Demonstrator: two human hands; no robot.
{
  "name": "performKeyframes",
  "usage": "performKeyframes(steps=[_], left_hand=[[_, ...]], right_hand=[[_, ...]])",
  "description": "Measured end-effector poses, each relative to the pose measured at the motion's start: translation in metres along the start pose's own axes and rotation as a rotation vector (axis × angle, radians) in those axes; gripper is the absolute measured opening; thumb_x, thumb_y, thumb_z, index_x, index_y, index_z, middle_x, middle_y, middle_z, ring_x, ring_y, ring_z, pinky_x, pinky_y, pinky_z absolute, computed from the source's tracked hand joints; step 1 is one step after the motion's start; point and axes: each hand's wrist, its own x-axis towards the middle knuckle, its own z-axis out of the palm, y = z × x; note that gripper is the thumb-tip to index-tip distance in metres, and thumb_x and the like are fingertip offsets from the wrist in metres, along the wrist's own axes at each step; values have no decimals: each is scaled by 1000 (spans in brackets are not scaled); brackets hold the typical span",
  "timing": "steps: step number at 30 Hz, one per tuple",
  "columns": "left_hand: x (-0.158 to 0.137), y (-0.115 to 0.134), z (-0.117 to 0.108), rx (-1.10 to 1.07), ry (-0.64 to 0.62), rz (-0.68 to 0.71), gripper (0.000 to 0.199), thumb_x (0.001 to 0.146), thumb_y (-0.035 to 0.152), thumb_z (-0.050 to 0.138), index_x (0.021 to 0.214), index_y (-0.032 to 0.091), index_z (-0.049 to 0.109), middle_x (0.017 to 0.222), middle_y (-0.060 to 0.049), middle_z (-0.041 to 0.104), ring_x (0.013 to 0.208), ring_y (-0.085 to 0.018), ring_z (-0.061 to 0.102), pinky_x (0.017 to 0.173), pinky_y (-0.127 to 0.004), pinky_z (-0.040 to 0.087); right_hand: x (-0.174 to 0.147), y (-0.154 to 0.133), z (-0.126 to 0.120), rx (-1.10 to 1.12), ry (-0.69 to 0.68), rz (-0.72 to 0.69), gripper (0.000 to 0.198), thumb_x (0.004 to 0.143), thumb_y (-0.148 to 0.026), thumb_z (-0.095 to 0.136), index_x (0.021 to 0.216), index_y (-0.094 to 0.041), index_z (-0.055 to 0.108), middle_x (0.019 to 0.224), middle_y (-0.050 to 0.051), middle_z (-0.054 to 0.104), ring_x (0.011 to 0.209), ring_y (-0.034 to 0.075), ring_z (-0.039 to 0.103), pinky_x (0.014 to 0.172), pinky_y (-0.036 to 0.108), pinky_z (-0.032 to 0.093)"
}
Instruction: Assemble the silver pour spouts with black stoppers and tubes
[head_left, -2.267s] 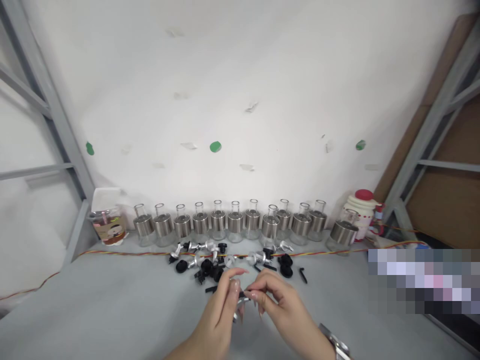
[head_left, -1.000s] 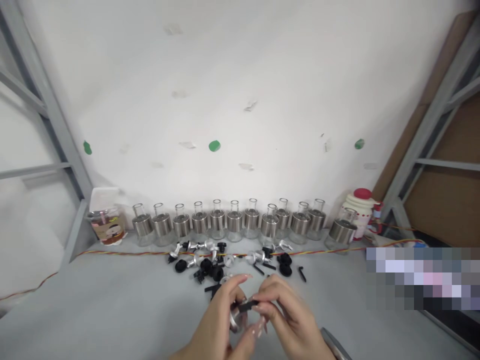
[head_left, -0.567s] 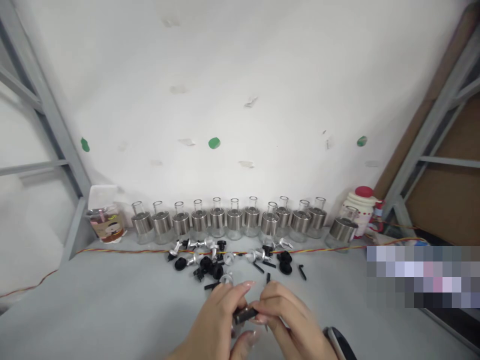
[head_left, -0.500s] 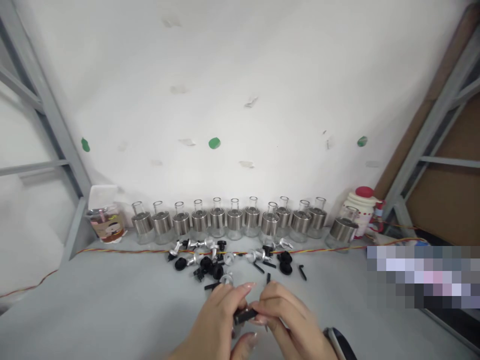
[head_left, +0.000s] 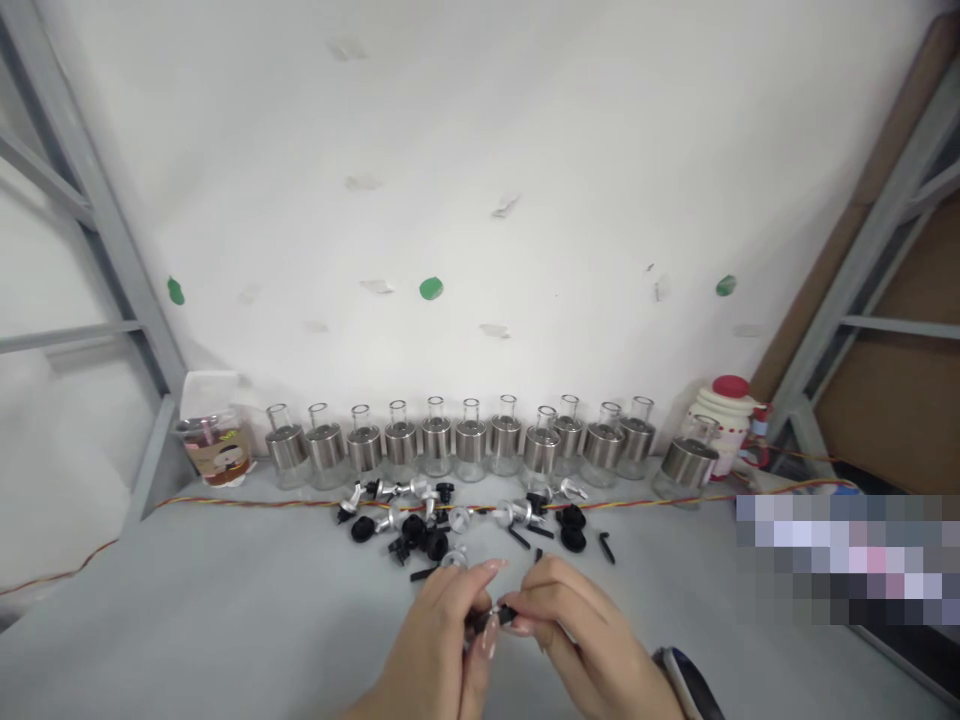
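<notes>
- Looking at a white wall (head_left: 570, 150) behind a grey table (head_left: 300, 620), with glass bottles (head_left: 471, 440) stood upright along the back, probably to avoid getting knocked over.
- Pinching a small black piece (head_left: 508, 614) with the right hand (head_left: 577, 620), likely using just fingertips because of its tiny size.
- Gripping a dark part (head_left: 475, 622) in the left hand (head_left: 442, 630), mostly hidden, so can't tell its shape. Both brought close together over the near side of the table, maybe for a steadier hold.
- Can also see black caps (head_left: 573, 540), silver bits (head_left: 514, 513) and black sticks (head_left: 607, 548) scattered just past the fingers, seemingly for easy reach.
- No clue about the twisted wire (head_left: 262, 505) running across.
</notes>
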Motion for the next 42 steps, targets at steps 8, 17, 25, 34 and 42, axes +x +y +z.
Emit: performKeyframes(steps=[8,17,25,34,42], left_hand=[[-2,13,7,-311,76,-363,30,90,29,29,118,23,36,77,-1,50,63,-12,49,61,-24,42],[6,20,1,-447,30,-465,35,89,39,28,116,19,38,75,-2,50,59,-11,45,56,-23,38],[0,15,4,-412,54,-374,32,88,36,31,114,21,41,68,0,47,57,-11,43,56,-23,39],[-2,16,5,-352,119,-421,28,89,33,30,111,21,43,71,1,49,56,-10,46,56,-22,39],[-7,8,9,-310,99,-272,27,88,30,34,112,21,42,73,-2,51,59,-13,48,58,-25,41]], right_hand=[[-1,0,3,-62,-50,-38,18,84,-13,47,101,-18,51,79,6,57,71,16,52,65,29,47],[-6,0,10,-98,-6,-9,15,85,-12,45,96,-17,53,76,6,57,69,15,52,62,27,46],[-2,-4,-1,-175,-72,-58,18,85,-15,43,101,-18,53,76,5,59,66,16,52,60,29,45],[0,-3,3,-119,-24,29,14,85,-18,45,96,-17,55,81,7,60,73,17,55,64,29,48],[7,-9,-5,-190,-68,-51,17,87,-17,42,95,-18,57,73,5,61,63,15,54,59,28,47]])
